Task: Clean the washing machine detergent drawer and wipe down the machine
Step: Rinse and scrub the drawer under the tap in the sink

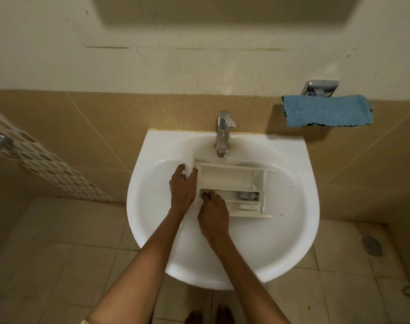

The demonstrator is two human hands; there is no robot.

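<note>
A white detergent drawer [229,181] lies across the white sink basin [281,230], its front panel to the left and its compartments facing up. My left hand [183,185] grips the front panel end of the drawer. My right hand [212,210] has its fingers curled into the near compartment at its left end; whether it holds a cloth or brush there is hidden. A small white insert sits in the right part of that compartment.
A chrome tap [223,134] stands at the back of the sink, with no water visibly running. A blue cloth [325,111] hangs on a wall holder at the right. A floor drain [371,244] is at the right, and a patterned white panel [47,164] at the left.
</note>
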